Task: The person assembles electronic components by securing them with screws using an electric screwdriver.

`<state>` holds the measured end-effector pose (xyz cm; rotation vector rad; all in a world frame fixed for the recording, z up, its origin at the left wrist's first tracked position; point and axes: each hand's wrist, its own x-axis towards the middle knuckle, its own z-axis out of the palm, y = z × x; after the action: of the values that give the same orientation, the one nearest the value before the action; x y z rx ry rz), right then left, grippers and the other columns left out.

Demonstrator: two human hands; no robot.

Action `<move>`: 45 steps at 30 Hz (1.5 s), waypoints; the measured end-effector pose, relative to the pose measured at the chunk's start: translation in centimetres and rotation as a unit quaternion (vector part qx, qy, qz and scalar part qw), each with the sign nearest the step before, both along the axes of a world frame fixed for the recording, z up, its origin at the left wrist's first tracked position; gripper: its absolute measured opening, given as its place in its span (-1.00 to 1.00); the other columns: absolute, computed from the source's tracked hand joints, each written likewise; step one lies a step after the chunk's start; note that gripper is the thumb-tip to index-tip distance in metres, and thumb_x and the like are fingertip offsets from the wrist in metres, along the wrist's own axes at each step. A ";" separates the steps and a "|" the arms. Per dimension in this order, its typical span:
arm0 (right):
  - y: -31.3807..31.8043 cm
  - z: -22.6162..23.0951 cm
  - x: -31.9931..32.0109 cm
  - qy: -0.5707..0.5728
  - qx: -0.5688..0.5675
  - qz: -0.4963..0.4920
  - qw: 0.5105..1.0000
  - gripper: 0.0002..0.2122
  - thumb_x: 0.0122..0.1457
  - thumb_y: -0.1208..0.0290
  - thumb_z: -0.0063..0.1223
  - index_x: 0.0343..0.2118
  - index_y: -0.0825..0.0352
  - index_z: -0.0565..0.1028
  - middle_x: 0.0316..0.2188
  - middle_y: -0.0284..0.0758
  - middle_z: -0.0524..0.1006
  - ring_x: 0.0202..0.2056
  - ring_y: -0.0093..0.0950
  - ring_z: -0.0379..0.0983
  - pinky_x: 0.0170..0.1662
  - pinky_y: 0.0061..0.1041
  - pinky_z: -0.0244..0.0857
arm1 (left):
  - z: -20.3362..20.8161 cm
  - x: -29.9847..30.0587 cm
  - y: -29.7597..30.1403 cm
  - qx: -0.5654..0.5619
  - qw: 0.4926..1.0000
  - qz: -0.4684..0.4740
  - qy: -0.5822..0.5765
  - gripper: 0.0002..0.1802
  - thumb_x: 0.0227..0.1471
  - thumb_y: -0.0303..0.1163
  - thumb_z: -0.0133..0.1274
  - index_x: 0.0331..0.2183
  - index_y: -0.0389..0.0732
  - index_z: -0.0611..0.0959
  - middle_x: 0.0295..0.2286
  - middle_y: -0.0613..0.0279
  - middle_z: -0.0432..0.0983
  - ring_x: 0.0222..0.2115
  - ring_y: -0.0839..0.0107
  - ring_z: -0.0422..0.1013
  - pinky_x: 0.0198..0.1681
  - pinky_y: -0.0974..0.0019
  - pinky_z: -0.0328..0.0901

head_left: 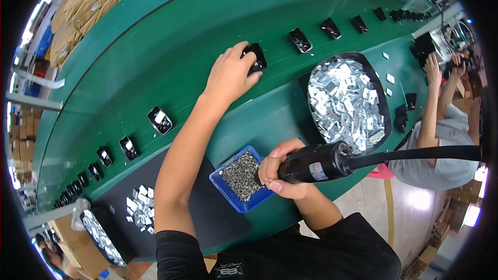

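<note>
My left hand (231,72) reaches onto the green belt, its fingers closed around a small black plastic housing (260,58). In my right hand (282,168) is a black electric screwdriver (316,163), with a thick cable running off to the right. The screwdriver's front end points into a blue tray (241,208) filled with small silver screws (239,179); my fingers hide its tip. Right of my hands, a large black bin (381,98) holds a heap of flat metal plates (346,101).
More black housings (299,40) stand in a line along the belt (197,31). On a dark mat (218,223) lie loose metal plates (141,207), beside another plate-filled box (101,236). At the far right, a co-worker's hands (433,72) handle dark parts.
</note>
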<state>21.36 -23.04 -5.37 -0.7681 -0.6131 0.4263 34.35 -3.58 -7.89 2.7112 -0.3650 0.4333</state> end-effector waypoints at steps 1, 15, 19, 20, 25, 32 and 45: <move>0.1 -0.1 0.1 0.005 0.002 0.012 1.000 -0.50 -0.02 0.63 0.18 -0.02 0.34 0.20 -0.63 -0.36 0.35 -0.58 -0.50 0.35 -0.44 -0.45 0.32 | 0.7 -1.6 0.4 0.002 1.000 0.012 0.005 -0.62 -0.22 -0.23 0.33 -0.33 -0.21 0.61 -0.03 -0.04 0.39 -0.01 0.05 0.36 0.03 0.11 0.30; 0.6 -0.7 -1.1 0.056 -0.012 -0.037 0.998 -0.45 0.00 0.52 0.22 0.02 0.26 0.16 -0.63 -0.40 0.34 -0.61 -0.52 0.32 -0.47 -0.48 0.28 | 2.1 -28.0 4.1 -0.021 0.981 0.184 0.063 -0.70 -0.36 -0.44 0.33 -0.46 -0.18 0.57 0.11 -0.04 0.31 -0.02 0.03 0.36 -0.02 0.10 0.29; 0.5 -1.1 -0.8 0.018 -0.018 -0.036 0.999 -0.44 0.04 0.45 0.18 0.07 0.29 0.15 -0.60 -0.39 0.34 -0.64 -0.55 0.27 -0.49 -0.51 0.24 | 0.7 -29.7 4.0 -0.043 0.982 0.178 0.040 -0.70 -0.40 -0.49 0.31 -0.48 -0.20 0.56 0.14 -0.09 0.27 0.00 0.05 0.36 -0.05 0.12 0.30; 0.5 -1.2 -0.7 0.019 -0.019 -0.031 0.999 -0.44 0.04 0.45 0.18 0.07 0.29 0.15 -0.60 -0.39 0.34 -0.64 -0.55 0.27 -0.49 -0.51 0.24 | 0.6 -29.9 3.9 -0.049 0.981 0.185 0.036 -0.70 -0.39 -0.50 0.31 -0.47 -0.20 0.56 0.14 -0.10 0.27 0.01 0.04 0.36 -0.04 0.11 0.30; 0.1 -1.4 -0.2 -0.007 -0.019 -0.036 0.999 -0.43 0.06 0.45 0.14 0.11 0.32 0.13 -0.59 -0.40 0.34 -0.64 -0.57 0.27 -0.50 -0.52 0.22 | 2.5 -30.4 3.9 -0.124 0.975 0.178 0.051 -0.52 -0.32 -0.45 0.35 -0.20 -0.11 0.66 0.16 -0.11 0.23 0.09 -0.03 0.28 0.09 0.07 0.24; 0.4 -1.2 -0.4 -0.031 -0.054 -0.052 0.997 -0.45 0.08 0.46 0.13 0.11 0.34 0.14 -0.59 -0.38 0.33 -0.63 -0.55 0.27 -0.49 -0.52 0.24 | 3.4 -35.5 9.4 -0.016 0.889 0.454 0.063 -0.66 -0.19 -0.53 0.29 -0.25 -0.18 0.68 -0.31 0.18 0.49 -0.30 0.23 0.44 -0.22 0.20 0.36; -0.5 -0.7 0.2 -0.030 0.019 -0.046 0.998 -0.45 0.07 0.44 0.16 0.09 0.29 0.14 -0.59 -0.43 0.35 -0.62 -0.59 0.29 -0.49 -0.54 0.24 | 1.9 -36.3 8.6 -0.183 0.873 0.451 0.026 -0.79 -0.12 -0.64 0.22 -0.34 -0.29 0.60 -0.48 0.20 0.53 -0.55 0.43 0.48 -0.45 0.41 0.35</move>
<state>21.55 -23.58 -6.12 -0.7714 -0.6371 0.3077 -1.92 5.02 -5.99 2.3381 0.9526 0.5834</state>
